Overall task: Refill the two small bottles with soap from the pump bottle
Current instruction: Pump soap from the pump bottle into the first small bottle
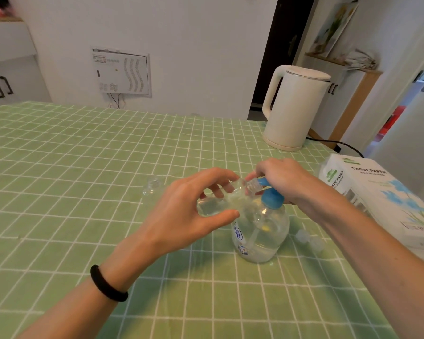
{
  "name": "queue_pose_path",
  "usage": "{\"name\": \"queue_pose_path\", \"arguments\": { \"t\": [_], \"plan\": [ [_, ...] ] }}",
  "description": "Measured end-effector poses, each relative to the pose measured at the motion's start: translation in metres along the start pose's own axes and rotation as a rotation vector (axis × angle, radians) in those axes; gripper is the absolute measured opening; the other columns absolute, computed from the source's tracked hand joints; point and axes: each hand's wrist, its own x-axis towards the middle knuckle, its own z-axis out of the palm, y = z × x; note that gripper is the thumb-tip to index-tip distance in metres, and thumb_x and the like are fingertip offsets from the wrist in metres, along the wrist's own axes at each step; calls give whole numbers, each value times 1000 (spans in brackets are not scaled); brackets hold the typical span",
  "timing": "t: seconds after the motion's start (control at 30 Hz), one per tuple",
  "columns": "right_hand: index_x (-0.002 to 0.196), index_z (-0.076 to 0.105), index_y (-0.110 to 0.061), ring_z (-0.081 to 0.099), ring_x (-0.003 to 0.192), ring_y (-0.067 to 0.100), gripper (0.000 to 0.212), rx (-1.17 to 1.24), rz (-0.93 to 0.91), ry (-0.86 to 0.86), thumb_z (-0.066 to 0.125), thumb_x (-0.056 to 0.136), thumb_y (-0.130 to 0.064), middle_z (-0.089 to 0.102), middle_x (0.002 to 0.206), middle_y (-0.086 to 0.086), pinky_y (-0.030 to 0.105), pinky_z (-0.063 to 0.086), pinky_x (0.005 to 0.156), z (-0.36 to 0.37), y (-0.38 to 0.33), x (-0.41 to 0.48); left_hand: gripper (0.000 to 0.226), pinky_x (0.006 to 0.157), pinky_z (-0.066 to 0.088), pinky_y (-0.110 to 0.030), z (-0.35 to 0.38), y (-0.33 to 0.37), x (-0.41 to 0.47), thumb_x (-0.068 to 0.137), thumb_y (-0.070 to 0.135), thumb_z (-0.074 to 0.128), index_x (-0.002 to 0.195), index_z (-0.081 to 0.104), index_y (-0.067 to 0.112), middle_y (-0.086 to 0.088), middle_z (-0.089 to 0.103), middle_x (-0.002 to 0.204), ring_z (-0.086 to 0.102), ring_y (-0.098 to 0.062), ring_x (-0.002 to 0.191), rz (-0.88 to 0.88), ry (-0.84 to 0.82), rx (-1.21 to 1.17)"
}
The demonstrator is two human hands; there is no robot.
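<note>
**Bottle held at the pump spout**

The pump bottle [262, 231] stands upright on the green checked tablecloth [83, 155]. One small bottle [220, 204] is up in the air, just left of the pump bottle's blue top. It is tipped on its side, and its open mouth touches the blue spout [263, 181].

The left hand [189, 211] pinches this small bottle. The thumb is under it and the fingers curl over it. The palm faces the pump bottle, and the wrist wears a black band [107, 285].

The right hand [284, 179] comes in from the right, over the pump bottle. Its fingers curl down over the pump top. The back of the hand faces up, so I cannot tell how hard it presses.

There are two small bottles. The second small bottle [152, 186] stands well to the left of the pump bottle and a bit farther back, with no cap on. Two small caps lie just right of the pump bottle: one cap [302, 234] and another cap [316, 244]. There is one pump bottle.

Behind the pump bottle stands one white kettle [294, 108]. To its right lies one tissue box [377, 199].
</note>
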Motion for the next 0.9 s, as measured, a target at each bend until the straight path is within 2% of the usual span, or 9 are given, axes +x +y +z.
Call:
{"name": "queue_pose_path", "arguments": {
  "t": [0.07, 0.17, 0.3, 0.37, 0.4, 0.5, 0.57, 0.7, 0.9],
  "plan": [
    [79, 63, -13, 51, 63, 11, 26, 6, 18, 5, 41, 93, -18, 68, 52, -16, 29, 37, 58, 1, 0, 0, 49, 80, 58, -30, -1, 0, 0, 85, 41, 80, 129, 67, 25, 17, 73, 110, 70, -5, 99, -1, 6, 5],
    [74, 58, -15, 47, 61, 12, 25, -8, 13, 26, 44, 94, -19, 59, 40, -18, 28, 33, 56, 2, 2, -1, 49, 79, 58, -32, -1, 1, 0, 84, 37, 81, 129, 67, 23, 16, 73, 110, 70, -6, 98, -5, 2, 3],
    [93, 69, -3, 50, 63, 10, 28, -30, -7, 3, 43, 97, -14, 63, 67, -9, 27, 38, 56, -2, -4, -5, 49, 79, 58, -30, -2, 4, 0, 84, 37, 81, 129, 68, 22, 15, 73, 109, 70, -5, 97, -1, 7, 8],
    [109, 69, 5, 50, 61, 11, 33, -36, -10, 2, 42, 99, -9, 61, 69, -5, 25, 39, 55, -2, -7, -7, 49, 79, 58, -28, -1, 4, 0, 84, 37, 81, 129, 68, 22, 16, 73, 109, 70, -6, 97, -4, 8, 5],
    [109, 70, 3, 51, 60, 11, 33, -23, -11, 13, 42, 98, -9, 62, 67, -4, 25, 40, 55, -1, -6, -5, 49, 79, 58, -28, -1, 3, 0, 84, 36, 81, 129, 67, 22, 16, 73, 109, 70, -7, 97, -4, 6, 5],
    [87, 64, -13, 59, 58, 11, 23, 63, 26, 25, 43, 95, -16, 68, 50, -10, 28, 39, 58, 1, 0, -1, 50, 80, 58, -29, -1, 1, 0, 84, 38, 81, 129, 67, 23, 16, 73, 110, 70, -5, 97, -3, 4, 14],
    [85, 61, -15, 55, 62, 12, 19, 73, 42, 14, 45, 93, -20, 63, 44, -19, 29, 38, 60, 2, 3, 0, 49, 80, 58, -29, 0, 1, 0, 84, 39, 81, 129, 66, 25, 17, 73, 111, 69, -4, 98, -7, 2, 14],
    [76, 60, -15, 51, 61, 12, 21, 80, 32, 68, 50, 94, -20, 58, 41, -6, 29, 38, 58, 1, 3, 0, 50, 79, 58, -30, -1, 2, -1, 85, 46, 77, 130, 66, 26, 18, 72, 110, 70, -5, 99, -5, 3, -1],
    [104, 76, -12, 51, 63, 10, 33, -11, 28, 11, 48, 91, -23, 61, 48, -11, 29, 38, 58, -5, 0, 5, 49, 80, 58, -29, 0, 1, 0, 84, 39, 81, 130, 67, 25, 18, 72, 110, 70, -5, 99, -8, 1, 8]
  ]
}}
